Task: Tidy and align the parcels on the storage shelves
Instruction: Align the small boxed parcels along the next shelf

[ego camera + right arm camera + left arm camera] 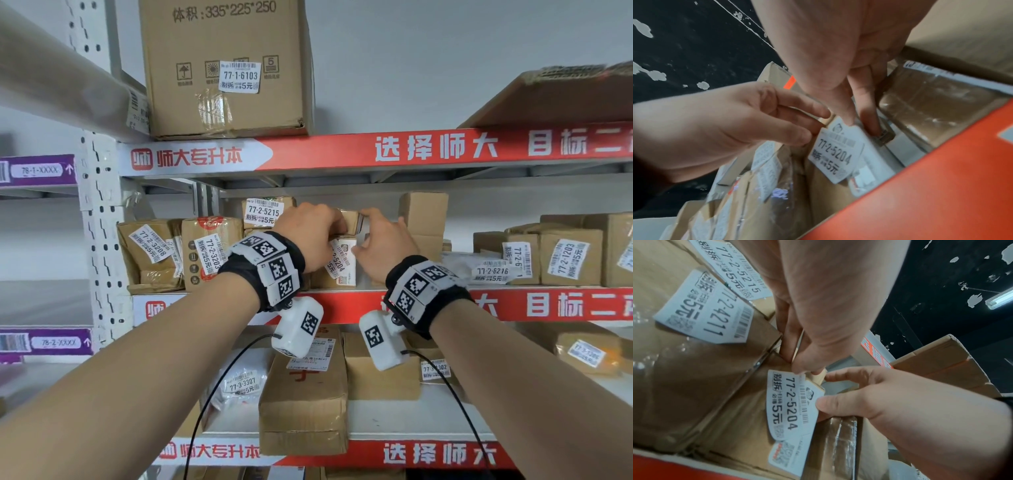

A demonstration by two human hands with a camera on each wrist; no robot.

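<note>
White metal shelving [99,219] with red banner strips along its edges fills the view, cardboard parcels packed on every level against a pale wall. Up top sits a big carton [224,68] labelled 77-1-6103. Down on the middle shelf [342,305], both hands are in the thick of it, working on one small parcel [342,260] tagged 77-2-5204, standing upright at the front edge between the stacked boxes on the left and a tall plain box [423,222] on the right. The left hand [310,233] comes over from above, fingers curled and pinching its upper left corner; the right hand [383,243] closes in from the other side, thumb on the label face, fingers curled round the right edge. Just behind the left hand is a parcel marked 77-2-5215 [265,212], and the left wrist view shows another marked 77-2-4211 [702,308] touching beneath it. Farther left stand 77-2-3208 [150,250] and 77-2-3203 [209,253], side by side.
</note>
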